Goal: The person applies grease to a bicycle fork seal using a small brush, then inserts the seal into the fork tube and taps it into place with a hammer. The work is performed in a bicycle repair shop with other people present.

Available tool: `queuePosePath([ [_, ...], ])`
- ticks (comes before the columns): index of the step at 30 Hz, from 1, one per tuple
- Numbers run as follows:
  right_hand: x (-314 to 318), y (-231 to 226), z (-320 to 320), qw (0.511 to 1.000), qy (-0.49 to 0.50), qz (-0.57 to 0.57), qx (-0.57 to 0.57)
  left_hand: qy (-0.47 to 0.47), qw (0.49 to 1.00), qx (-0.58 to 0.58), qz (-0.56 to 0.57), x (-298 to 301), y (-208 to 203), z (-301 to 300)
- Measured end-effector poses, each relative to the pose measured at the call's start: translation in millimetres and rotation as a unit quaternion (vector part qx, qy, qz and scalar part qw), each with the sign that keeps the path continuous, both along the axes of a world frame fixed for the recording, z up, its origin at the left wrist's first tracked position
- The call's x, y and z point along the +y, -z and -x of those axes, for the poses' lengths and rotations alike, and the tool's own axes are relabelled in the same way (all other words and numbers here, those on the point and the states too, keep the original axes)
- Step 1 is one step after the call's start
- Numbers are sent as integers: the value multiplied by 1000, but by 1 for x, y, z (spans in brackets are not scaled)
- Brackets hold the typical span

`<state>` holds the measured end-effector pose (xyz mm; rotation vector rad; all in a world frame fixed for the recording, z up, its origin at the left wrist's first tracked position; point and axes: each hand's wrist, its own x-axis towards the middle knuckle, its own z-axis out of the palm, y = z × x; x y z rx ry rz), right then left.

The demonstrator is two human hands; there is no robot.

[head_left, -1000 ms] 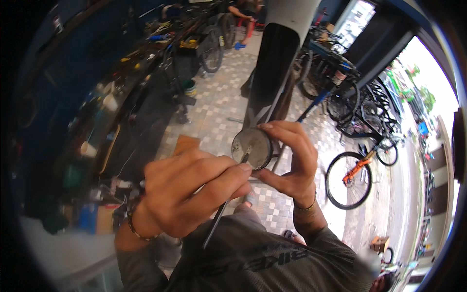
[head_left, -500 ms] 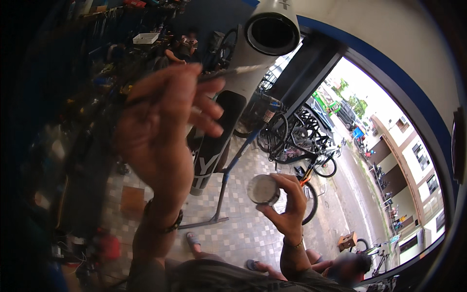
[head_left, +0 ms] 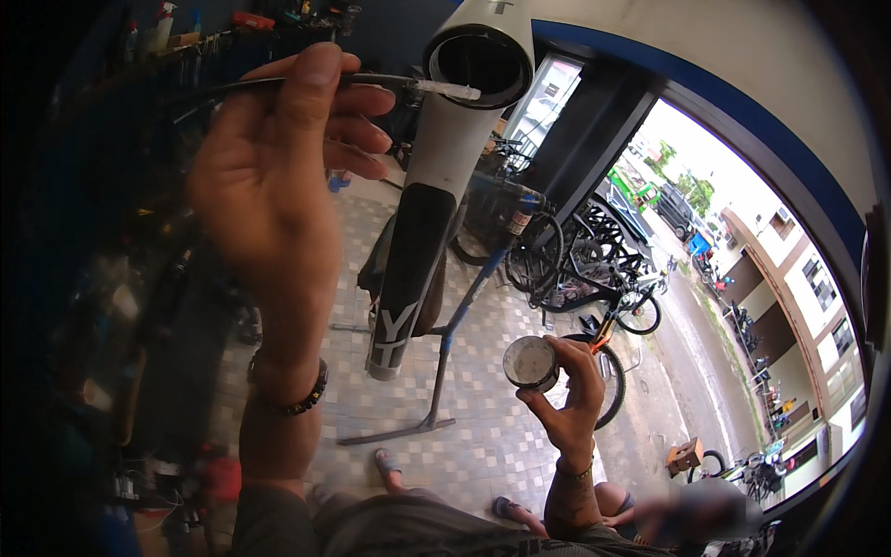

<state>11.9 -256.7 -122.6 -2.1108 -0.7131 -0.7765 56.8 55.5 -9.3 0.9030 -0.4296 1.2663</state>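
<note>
My left hand (head_left: 278, 167) pinches a slim dark-handled brush (head_left: 394, 82) between thumb and fingers. White paste coats the brush's tip, which overlaps the lower rim of an open tube end on a bicycle frame (head_left: 432, 153); whether it touches the rim I cannot tell. The frame is white and black, its round opening dark inside. Lower down on the right, my right hand (head_left: 571, 390) grips a small round tub (head_left: 531, 364) by its side. Whitish paste shows inside the uncovered tub.
A blue and grey repair stand (head_left: 445, 343) stands behind the frame on the tiled floor (head_left: 483, 455). Several bicycles (head_left: 594, 269) crowd the doorway on the right. A person (head_left: 687, 511) sits at the lower right, near a cardboard box (head_left: 685, 455). Bottles and tools line a shelf (head_left: 195, 46).
My left hand has moved up and left with the brush, bringing its tip to the frame's opening. The frame appears farther left and higher. My right hand and tub sit slightly farther right.
</note>
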Motion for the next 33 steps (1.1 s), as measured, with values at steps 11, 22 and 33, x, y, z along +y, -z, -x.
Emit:
queuePosePath([
  [11, 7, 5, -12, 1000, -25, -11, 12, 42, 999, 16, -21, -3, -15, -6],
  [22, 9, 11, -15, 999, -21, -22, 16, 377, 923, -28, 71, -3, 5, -29],
  [33, 9, 14, -16, 999, -9, -33, 34, 635, 714, -52, 292, -26, 34, -16],
])
